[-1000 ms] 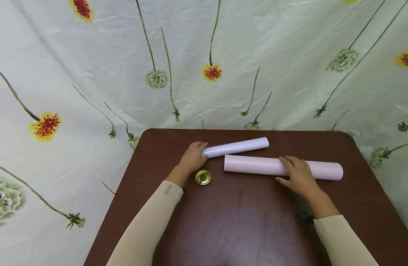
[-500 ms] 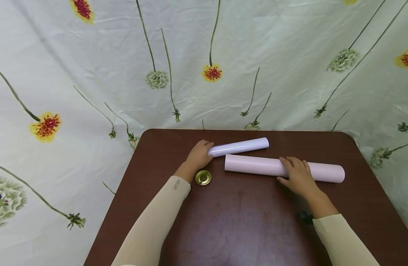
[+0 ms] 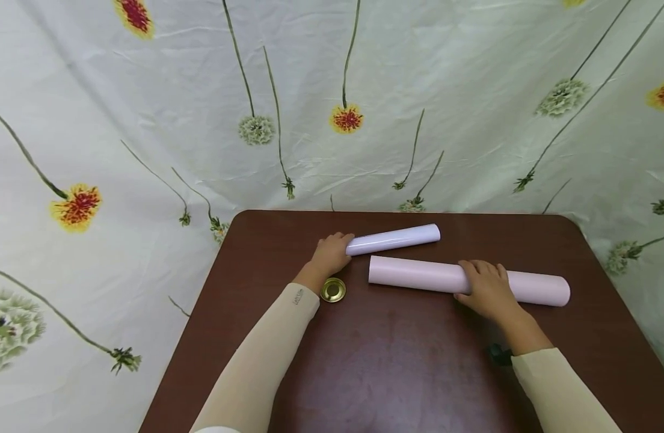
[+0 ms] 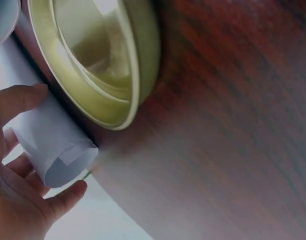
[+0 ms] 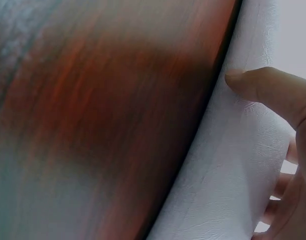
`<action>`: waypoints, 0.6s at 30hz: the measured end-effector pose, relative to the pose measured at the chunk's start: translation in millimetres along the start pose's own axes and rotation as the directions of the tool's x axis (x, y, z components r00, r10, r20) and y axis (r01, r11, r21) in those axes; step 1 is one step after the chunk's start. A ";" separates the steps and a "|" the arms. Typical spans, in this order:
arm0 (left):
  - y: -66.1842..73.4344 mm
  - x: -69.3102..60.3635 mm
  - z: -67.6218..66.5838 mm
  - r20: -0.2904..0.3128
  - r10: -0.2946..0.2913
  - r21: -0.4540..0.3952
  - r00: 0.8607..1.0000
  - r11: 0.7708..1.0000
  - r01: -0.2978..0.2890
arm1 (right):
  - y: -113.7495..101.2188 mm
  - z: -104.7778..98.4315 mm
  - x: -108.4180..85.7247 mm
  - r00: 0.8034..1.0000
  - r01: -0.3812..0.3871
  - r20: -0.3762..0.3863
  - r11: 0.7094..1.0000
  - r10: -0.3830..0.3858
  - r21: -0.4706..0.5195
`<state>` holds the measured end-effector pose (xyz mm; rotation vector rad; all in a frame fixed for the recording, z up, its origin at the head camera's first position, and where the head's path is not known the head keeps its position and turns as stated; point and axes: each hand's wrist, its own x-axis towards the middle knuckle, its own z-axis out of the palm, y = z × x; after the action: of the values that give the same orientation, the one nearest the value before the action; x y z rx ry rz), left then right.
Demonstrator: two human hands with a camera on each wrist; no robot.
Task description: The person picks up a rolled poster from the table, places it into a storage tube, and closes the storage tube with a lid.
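Note:
A thin, glossy white roll (image 3: 394,239) lies slantwise near the table's back edge. My left hand (image 3: 332,254) holds its left end; in the left wrist view the thumb lies on one side of the roll (image 4: 48,125) and the fingers pass behind it. In front of that roll is a thicker pale pink roll (image 3: 418,274), which my right hand (image 3: 489,290) grips right of its middle. The right wrist view has the thumb on the near side of the pink roll (image 5: 218,170), fingers round the far side. The rolls are apart.
A small gold-coloured round dish (image 3: 332,290) sits on the brown table (image 3: 386,361), close to my left wrist. Behind the table's rounded back edge hangs a pale cloth (image 3: 310,162) printed with flowers.
My left hand has moved right, covering the thin roll's left end further along, while its right end has barely moved. The pink roll has shifted slightly right and nearer to me under my right hand.

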<state>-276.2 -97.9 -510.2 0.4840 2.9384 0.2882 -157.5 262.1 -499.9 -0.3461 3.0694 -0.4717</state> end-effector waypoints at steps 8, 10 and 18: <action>0.1 2.6 4.6 0.004 -0.032 -0.022 0.999 0.999 0.033 | -0.1 0.9 5.0 0.997 -0.003 0.074 1.000 0.005 -0.020; -0.1 2.9 5.2 0.004 -0.046 -0.031 0.999 0.998 0.046 | 0.6 2.6 6.9 0.997 -0.011 0.075 0.999 0.013 -0.034; -2.6 -0.5 4.6 0.004 -0.077 -0.012 0.997 0.997 0.077 | 2.9 3.6 11.0 0.997 -0.017 0.080 0.996 0.024 -0.084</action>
<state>-275.7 -99.7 -515.1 0.3685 2.9420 0.2948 -168.6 261.3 -504.0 -0.3263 3.0170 -0.3214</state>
